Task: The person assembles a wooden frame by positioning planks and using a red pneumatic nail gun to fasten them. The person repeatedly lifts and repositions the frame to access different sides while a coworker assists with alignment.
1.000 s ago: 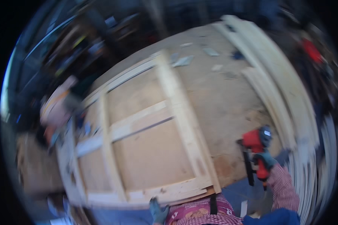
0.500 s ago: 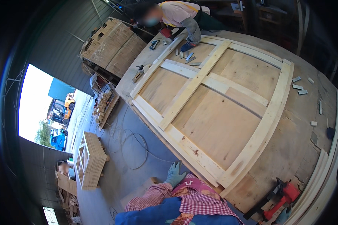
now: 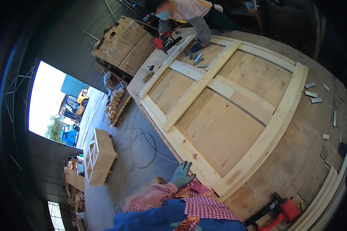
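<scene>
A pale wooden frame (image 3: 214,82) with crossing bars lies on a large wooden worktable (image 3: 273,184). My left hand (image 3: 182,175), in a grey-green glove, is at the table's near left edge beside the frame's near corner. Its fingers are spread, and it holds nothing; whether the fingertips touch the wood I cannot tell. A red and black nail gun (image 3: 287,211) lies low at the right, its handle running toward the lower edge. My right hand is outside the picture.
Across the table a co-worker (image 3: 198,23) leans over the frame's far end, one hand at another red nail gun (image 3: 158,43). Small wood blocks (image 3: 310,94) lie at the right, long strips (image 3: 316,198) along the table's right edge. A hose (image 3: 154,148) coils on the floor beside stacked frames (image 3: 101,158).
My left hand has risen slightly toward the frame's edge. The glove seen by the near nail gun has left view. The co-worker's red nail gun has moved left, off the frame's far corner.
</scene>
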### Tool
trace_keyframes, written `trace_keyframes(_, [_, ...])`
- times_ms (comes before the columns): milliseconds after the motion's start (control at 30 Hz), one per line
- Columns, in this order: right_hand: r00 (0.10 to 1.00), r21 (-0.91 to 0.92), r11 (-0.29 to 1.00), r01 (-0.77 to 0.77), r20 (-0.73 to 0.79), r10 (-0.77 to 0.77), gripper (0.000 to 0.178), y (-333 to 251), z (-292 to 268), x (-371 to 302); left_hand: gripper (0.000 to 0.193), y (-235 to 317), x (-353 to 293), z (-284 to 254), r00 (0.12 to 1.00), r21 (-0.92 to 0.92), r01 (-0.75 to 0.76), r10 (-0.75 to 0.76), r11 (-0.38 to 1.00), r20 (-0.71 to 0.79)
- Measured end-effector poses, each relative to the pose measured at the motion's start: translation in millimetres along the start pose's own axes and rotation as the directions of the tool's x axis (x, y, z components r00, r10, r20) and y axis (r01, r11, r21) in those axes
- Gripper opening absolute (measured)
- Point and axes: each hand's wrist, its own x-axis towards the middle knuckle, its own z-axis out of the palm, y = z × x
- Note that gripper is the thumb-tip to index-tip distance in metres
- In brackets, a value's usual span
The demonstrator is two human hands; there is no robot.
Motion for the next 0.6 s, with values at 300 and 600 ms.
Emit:
trace_keyframes(300, [0.876, 0.102, 0.993, 0.061, 0.471, -0.102, 0.056, 29.1, -31.2, 50.1, 0.078, 9.0, 0.5, 8.4, 0.995, -0.005, 0.039, -0.038, 0.999, 0.096])
trace_keyframes(600, [0.597, 0.091, 0.908, 0.41, 0.726, -0.342, 0.056, 47.7, 1.0, 66.0, 0.075, 2.4, 6.0, 12.3, 0.995, -0.033, 0.018, -0.015, 0.999, 0.094])
